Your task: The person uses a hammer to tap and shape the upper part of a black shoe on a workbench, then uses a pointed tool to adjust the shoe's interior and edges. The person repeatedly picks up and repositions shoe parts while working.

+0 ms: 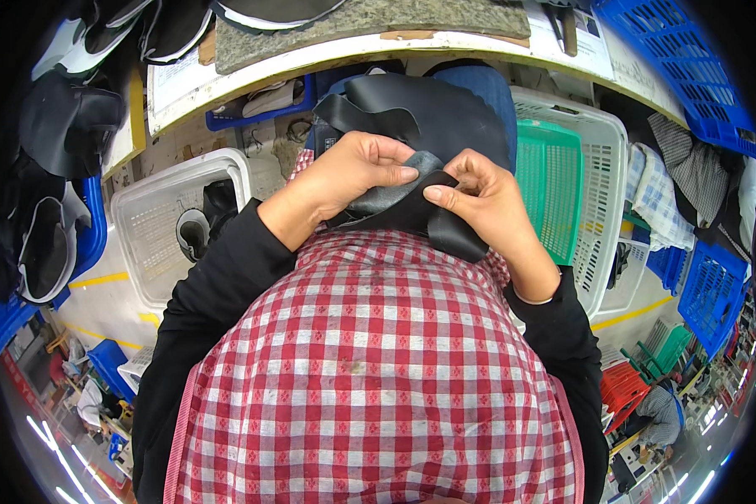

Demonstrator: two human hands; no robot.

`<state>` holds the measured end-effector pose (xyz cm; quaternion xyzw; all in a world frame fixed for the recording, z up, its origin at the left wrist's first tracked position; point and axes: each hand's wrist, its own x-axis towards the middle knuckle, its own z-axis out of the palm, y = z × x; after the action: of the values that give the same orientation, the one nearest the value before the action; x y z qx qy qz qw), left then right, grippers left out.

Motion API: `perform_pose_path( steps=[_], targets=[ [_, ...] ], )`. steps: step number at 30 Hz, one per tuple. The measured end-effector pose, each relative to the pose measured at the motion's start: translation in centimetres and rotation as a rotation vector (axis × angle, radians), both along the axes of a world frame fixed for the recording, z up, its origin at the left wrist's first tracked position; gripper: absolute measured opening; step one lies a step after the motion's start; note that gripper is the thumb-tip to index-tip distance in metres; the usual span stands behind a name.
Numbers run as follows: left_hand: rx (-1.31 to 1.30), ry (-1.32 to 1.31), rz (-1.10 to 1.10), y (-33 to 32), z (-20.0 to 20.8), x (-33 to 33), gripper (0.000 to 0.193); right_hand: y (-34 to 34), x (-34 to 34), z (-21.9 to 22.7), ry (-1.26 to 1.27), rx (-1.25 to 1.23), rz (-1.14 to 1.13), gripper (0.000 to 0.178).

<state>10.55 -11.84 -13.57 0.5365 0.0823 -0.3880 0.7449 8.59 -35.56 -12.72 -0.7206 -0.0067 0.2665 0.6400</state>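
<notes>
Across my lap lies a black leather-like piece point(441, 101), which looks like a shoe or boot upper, with a loose curled strip along its far left side. My left hand point(365, 172) pinches a folded grey-black edge of it between thumb and fingers. Close beside it, my right hand point(479, 197) pinches the dark edge of the same piece, thumb on top. Between the two hands the material is folded over, showing a greyer face. A black flap point(458, 235) hangs below my right hand, over the red checked apron point(378, 353).
Ahead is a workbench edge point(311, 69) bearing a worn grey slab point(370, 38). A white basket point(134, 210) with dark pieces stands at left, a green basket point(548, 193) inside a white crate point(601, 168) at right. More black uppers point(67, 118) are piled far left. Blue crates point(680, 67) are at far right.
</notes>
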Motion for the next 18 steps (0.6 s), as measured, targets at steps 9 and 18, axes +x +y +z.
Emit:
perform_pose_path(
  steps=[9, 18],
  targets=[
    [0.128, -0.176, -0.063, -0.36, 0.89, -0.16, 0.028, -0.21, 0.20, -0.12, 0.087, 0.079, -0.020, 0.022],
    [0.102, -0.188, -0.091, -0.24, 0.19, -0.06, 0.027, -0.54, 0.80, -0.56, 0.155, 0.156, -0.016, 0.020]
  ],
)
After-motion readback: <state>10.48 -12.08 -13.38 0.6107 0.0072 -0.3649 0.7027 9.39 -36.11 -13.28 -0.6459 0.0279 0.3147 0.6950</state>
